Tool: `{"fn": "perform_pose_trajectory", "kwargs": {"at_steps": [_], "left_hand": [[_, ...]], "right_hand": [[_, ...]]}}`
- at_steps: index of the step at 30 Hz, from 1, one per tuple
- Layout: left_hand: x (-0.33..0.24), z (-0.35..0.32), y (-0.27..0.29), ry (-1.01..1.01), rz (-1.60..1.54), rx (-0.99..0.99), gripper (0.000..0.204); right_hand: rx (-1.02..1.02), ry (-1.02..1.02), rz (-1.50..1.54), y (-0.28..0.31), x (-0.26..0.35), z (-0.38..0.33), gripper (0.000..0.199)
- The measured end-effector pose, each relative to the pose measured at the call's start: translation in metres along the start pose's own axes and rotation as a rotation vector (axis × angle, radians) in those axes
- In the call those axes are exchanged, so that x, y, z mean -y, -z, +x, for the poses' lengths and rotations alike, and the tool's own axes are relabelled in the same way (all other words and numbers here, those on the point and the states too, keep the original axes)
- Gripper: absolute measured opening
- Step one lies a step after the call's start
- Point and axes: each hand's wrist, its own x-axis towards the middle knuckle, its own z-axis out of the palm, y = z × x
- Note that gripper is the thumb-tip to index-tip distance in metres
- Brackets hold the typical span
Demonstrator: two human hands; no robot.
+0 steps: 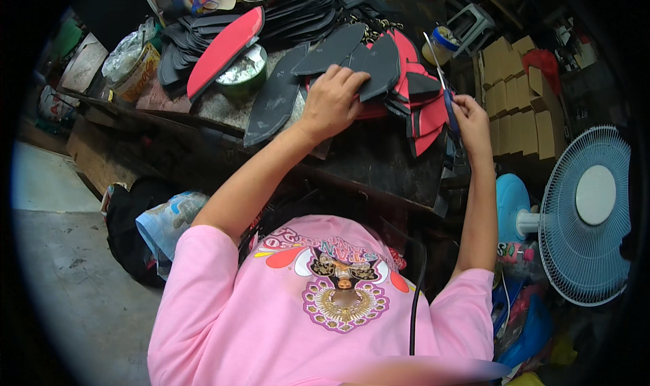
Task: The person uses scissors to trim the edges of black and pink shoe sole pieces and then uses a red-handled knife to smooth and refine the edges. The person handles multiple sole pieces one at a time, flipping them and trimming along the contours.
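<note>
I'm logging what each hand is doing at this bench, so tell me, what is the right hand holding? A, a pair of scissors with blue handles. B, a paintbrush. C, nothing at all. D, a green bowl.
A: the right hand grips blue-handled scissors, blades pointing up and away, beside the red and black cut pieces, while the left hand presses down on a dark piece.
</note>
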Motion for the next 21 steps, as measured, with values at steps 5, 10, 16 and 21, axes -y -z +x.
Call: {"fn": "perform_pose_trajectory", "kwargs": {"at_steps": [5, 10, 16, 21], "left_hand": [[0.005, -0.003, -0.006, -0.017, 0.074, -0.041, 0.042], [0.009, -0.003, -0.013, 0.029, 0.107, 0.002, 0.042], [0.004, -0.005, -0.018, 0.099, 0.107, 0.092, 0.041], [0.002, -0.006, -0.015, 0.110, 0.109, 0.123, 0.042]], "right_hand": [[-0.002, 0.113, -0.326, -0.017, 0.018, 0.041, 0.023], [0.034, 0.040, -0.569, -0.041, 0.025, 0.084, 0.041], [0.018, 0.053, -0.573, -0.059, 0.007, 0.101, 0.038], [-0.087, 0.058, -0.465, -0.069, -0.016, 0.119, 0.032]]}}
